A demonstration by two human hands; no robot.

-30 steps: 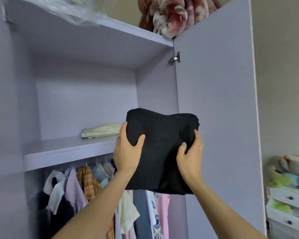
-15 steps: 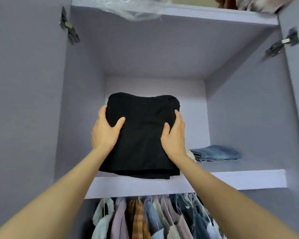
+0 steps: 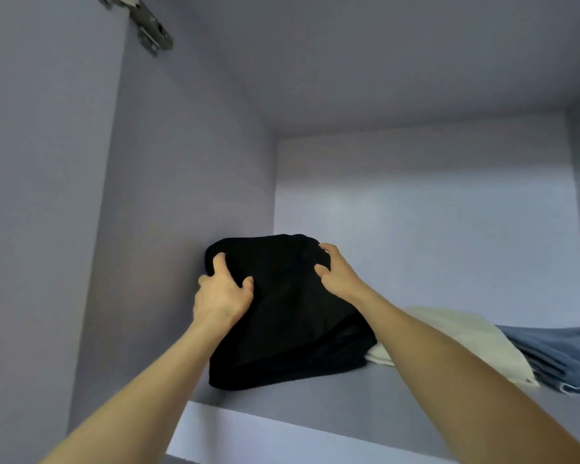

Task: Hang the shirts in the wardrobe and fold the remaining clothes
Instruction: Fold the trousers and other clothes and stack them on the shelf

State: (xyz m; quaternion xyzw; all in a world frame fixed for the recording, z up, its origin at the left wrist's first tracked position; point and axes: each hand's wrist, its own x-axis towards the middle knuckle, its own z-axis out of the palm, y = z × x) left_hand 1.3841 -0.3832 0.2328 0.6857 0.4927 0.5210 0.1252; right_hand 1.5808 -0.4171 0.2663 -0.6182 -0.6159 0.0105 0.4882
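A folded black garment lies on the lilac wardrobe shelf, pushed into the back left corner against the side wall. My left hand grips its left edge, thumb on top and fingers curled round the side. My right hand holds its right far corner, fingers bent over the top of the cloth. Both forearms reach up into the compartment from below.
A folded cream garment lies right of the black one, partly under my right forearm. Folded blue denim sits further right. A metal door hinge is fixed at the upper left. The compartment's ceiling is close above.
The black garment went from held in the air before the shelf to lying on the shelf in the left corner. The view moved closer and upward; the hanging clothes dropped out of sight.
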